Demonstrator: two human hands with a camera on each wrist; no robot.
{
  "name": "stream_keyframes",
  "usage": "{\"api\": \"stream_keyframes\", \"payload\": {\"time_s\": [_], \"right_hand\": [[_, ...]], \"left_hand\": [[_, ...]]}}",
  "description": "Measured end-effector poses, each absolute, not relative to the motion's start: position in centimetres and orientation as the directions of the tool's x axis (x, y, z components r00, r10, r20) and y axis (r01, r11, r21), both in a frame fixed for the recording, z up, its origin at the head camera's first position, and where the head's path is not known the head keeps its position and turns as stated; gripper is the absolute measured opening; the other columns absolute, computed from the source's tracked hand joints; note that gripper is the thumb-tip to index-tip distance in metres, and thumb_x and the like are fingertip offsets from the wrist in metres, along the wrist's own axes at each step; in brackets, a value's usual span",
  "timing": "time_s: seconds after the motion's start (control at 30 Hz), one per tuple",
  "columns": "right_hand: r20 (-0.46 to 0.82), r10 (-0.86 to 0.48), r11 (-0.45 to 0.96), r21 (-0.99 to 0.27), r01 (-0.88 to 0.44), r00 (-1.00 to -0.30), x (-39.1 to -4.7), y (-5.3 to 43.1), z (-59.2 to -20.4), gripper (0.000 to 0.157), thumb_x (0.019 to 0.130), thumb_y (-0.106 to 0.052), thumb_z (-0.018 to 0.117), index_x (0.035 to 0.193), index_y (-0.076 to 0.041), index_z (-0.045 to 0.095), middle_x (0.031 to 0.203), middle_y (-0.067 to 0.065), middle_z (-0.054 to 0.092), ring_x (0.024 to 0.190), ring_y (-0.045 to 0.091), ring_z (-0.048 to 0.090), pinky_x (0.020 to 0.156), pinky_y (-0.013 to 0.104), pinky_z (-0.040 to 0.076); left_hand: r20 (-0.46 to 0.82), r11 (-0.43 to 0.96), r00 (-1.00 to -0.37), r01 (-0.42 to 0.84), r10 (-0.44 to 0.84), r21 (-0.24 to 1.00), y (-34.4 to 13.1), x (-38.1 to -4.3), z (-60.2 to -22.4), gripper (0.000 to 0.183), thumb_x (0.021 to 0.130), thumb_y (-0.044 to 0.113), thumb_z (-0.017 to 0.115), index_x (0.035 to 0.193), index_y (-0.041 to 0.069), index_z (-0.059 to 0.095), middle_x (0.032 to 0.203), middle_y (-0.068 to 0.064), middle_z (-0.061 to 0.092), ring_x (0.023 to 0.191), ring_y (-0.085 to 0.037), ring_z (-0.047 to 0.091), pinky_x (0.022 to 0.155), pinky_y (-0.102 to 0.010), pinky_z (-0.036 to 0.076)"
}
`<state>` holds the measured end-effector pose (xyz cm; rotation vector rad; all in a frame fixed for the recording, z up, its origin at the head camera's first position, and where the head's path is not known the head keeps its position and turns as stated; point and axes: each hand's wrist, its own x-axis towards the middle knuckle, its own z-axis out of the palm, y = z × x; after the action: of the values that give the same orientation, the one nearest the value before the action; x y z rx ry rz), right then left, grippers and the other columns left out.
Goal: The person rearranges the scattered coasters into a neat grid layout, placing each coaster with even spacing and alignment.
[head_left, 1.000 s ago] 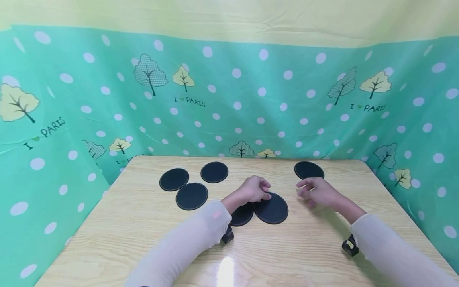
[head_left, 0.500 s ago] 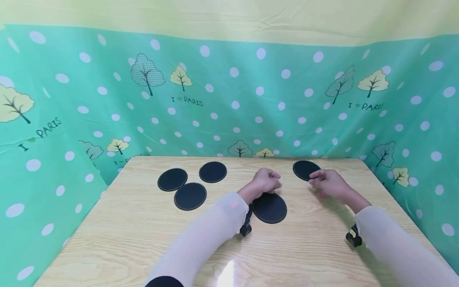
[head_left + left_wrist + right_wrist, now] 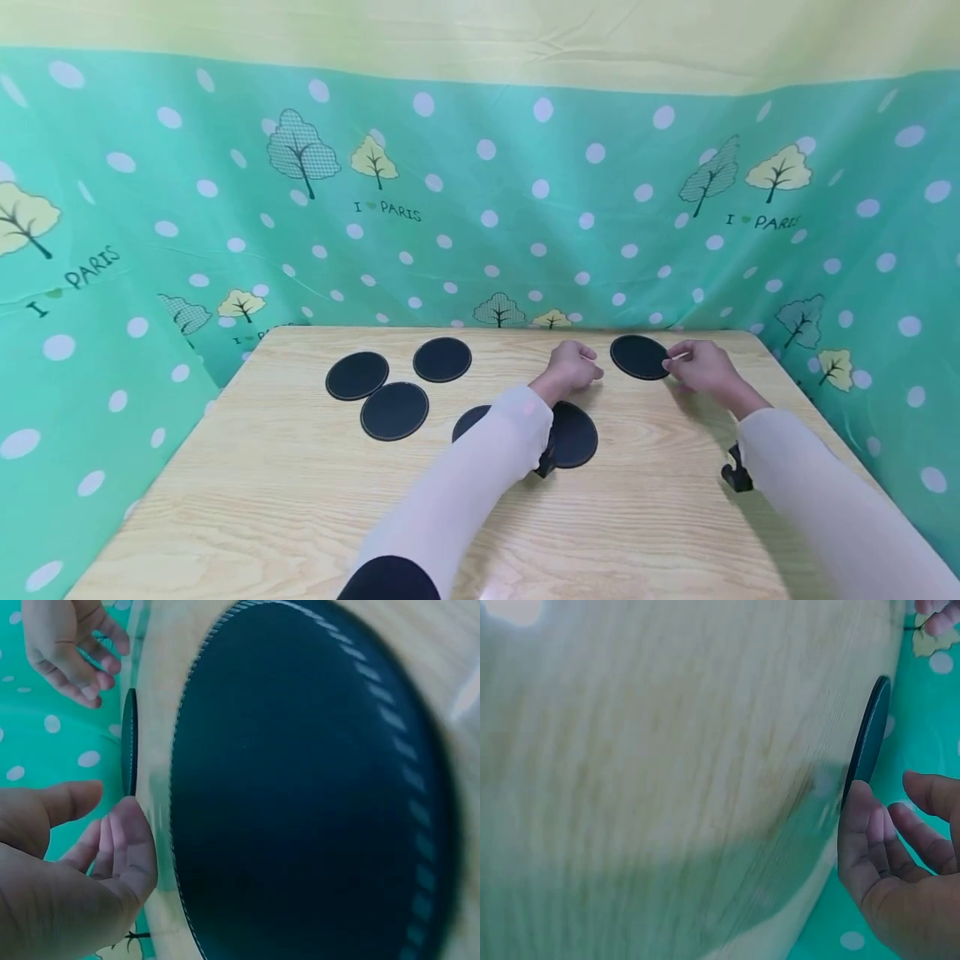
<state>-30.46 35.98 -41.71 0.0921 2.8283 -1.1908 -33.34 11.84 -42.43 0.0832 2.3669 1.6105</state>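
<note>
We see 2 hands over a wooden table [image 3: 262, 492]. The right hand [image 3: 702, 367] is at the right edge of the back black disc [image 3: 637, 357], which lies flat. Its fingers bend softly, the thumb stays apart, and it grips nothing; we cannot tell if the fingertips touch the disc. The left hand [image 3: 573, 367] is on that disc's other side, just apart from it. Its thumb and bent fingers have a gap between them, holding nothing. The left sleeve [image 3: 472, 492] covers part of the front black disc [image 3: 579, 435] and its neighbor disc [image 3: 468, 422]. We see 3 more black discs [image 3: 394, 411] at left.
</note>
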Motion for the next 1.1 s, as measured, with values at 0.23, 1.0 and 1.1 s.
{"api": "stream_keyframes", "payload": {"time_s": [0.23,1.0,1.1], "right_hand": [[-0.046,0.055,0.801,-0.595,0.072,-0.997,-31.5,36.7,-41.9,0.041,0.102,-0.016,0.057,0.128,0.015,0.057,0.116,0.032,0.066,0.087,0.030,0.070,0.079,0.045,0.058],[-0.186,0.118,0.631,-0.745,0.218,-0.975,-33.1,37.7,-42.3,0.054,0.105,-0.016,0.052,0.145,0.018,0.039,0.128,0.029,0.056,0.091,0.022,0.060,0.072,0.030,0.059],[-0.195,0.131,0.593,-0.770,0.234,-0.972,-33.4,37.4,-42.2,0.053,0.105,-0.013,0.052,0.146,0.017,0.039,0.122,0.026,0.054,0.092,0.022,0.060,0.075,0.030,0.060]], "left_hand": [[-0.192,0.391,-0.968,-0.116,0.161,0.913,13.1,-34.4,-42.7,0.032,0.091,0.001,0.076,0.121,0.002,0.068,0.093,-0.005,0.068,0.080,-0.025,0.072,0.068,-0.030,0.060],[-0.283,0.077,-0.933,-0.273,0.224,0.959,15.3,-35.9,-42.9,0.049,0.094,-0.009,0.065,0.141,-0.001,0.056,0.106,-0.014,0.068,0.101,-0.035,0.071,0.090,-0.042,0.061],[-0.270,0.046,-0.924,-0.268,0.272,0.962,15.4,-36.4,-43.2,0.051,0.094,-0.009,0.064,0.143,-0.003,0.053,0.106,-0.016,0.069,0.100,-0.033,0.072,0.090,-0.043,0.061]]}}
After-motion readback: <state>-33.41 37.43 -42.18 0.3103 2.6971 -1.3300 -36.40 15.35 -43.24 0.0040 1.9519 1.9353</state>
